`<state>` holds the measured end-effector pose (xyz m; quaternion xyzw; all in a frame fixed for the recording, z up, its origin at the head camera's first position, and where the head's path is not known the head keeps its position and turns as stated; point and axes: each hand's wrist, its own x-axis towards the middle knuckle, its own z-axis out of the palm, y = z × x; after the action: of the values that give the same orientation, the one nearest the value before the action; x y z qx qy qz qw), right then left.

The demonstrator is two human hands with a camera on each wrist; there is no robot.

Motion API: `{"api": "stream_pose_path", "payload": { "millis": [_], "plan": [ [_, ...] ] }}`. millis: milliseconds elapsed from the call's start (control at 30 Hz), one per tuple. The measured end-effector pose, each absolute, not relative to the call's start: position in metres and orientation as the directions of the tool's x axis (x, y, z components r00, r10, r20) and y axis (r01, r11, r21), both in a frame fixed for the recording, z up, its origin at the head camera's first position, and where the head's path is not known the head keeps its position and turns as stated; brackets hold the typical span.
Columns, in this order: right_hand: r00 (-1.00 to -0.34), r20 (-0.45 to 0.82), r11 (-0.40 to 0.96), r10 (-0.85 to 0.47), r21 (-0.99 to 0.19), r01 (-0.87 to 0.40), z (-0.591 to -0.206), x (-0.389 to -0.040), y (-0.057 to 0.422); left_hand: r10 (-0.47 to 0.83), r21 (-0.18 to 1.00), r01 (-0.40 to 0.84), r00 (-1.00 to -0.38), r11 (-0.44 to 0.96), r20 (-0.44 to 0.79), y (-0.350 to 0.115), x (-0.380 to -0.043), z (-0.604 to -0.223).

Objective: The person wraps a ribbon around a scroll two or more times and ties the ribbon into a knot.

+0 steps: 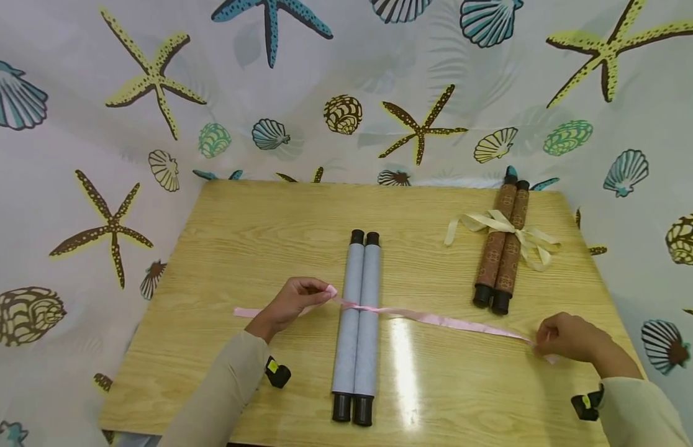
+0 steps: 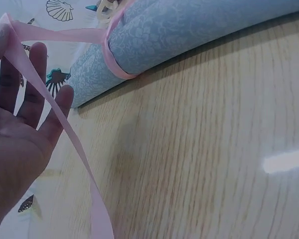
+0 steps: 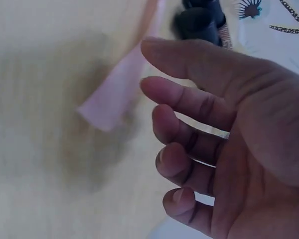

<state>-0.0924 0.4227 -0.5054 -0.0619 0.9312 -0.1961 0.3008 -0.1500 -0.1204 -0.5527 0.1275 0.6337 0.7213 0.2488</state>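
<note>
Two light blue patterned scrolls (image 1: 353, 347) with black end knobs lie side by side, pointing away from me. A pink ribbon (image 1: 436, 320) is wrapped round their middle, crossing on top. At the left, my left hand (image 1: 293, 304) pinches the ribbon near a fold, and its tail hangs below the fingers (image 2: 37, 62) in the left wrist view. Far to the right, my right hand (image 1: 572, 338) is at the ribbon's other end. In the right wrist view its thumb and fingers (image 3: 164, 92) stand apart, with the loose ribbon end (image 3: 112, 97) just beyond the thumb tip.
Two brown patterned scrolls (image 1: 500, 248), tied with a cream ribbon (image 1: 483, 221) in a bow, lie at the back right of the wooden table (image 1: 257, 236). A white cloth (image 1: 324, 62) printed with shells and starfish hangs behind the table and at its sides.
</note>
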Motion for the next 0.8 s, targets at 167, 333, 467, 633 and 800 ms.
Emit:
{"api": "stream_pose_path", "payload": {
  "millis": [167,333,467,633,800],
  "plan": [
    [-0.819,-0.518,0.888,-0.248,-0.460,0.022,-0.521,-0.081,0.427,0.522,0.973,-0.220,-0.840,-0.076,-0.149,-0.120,-0.150,-0.552],
    [-0.843,-0.398,0.793,-0.362,-0.607,-0.054,-0.518,-0.082,0.417,0.544,0.973,-0.219,-0.827,-0.075,-0.144,-0.118,-0.150,-0.550],
    [-0.850,-0.259,0.671,-0.460,-0.728,-0.141,-0.495,-0.103,0.390,0.530,0.973,-0.221,-0.834,-0.060,-0.156,-0.119,-0.147,-0.549],
    [-0.864,-0.147,0.627,-0.482,-0.747,-0.222,-0.457,-0.145,0.333,0.519,0.975,-0.219,-0.839,-0.048,-0.163,-0.118,-0.145,-0.550],
    [-0.832,-0.095,0.553,-0.547,-0.787,-0.274,-0.428,-0.187,0.265,0.515,0.977,-0.209,-0.842,-0.034,-0.162,-0.115,-0.142,-0.552]
  ]
}}
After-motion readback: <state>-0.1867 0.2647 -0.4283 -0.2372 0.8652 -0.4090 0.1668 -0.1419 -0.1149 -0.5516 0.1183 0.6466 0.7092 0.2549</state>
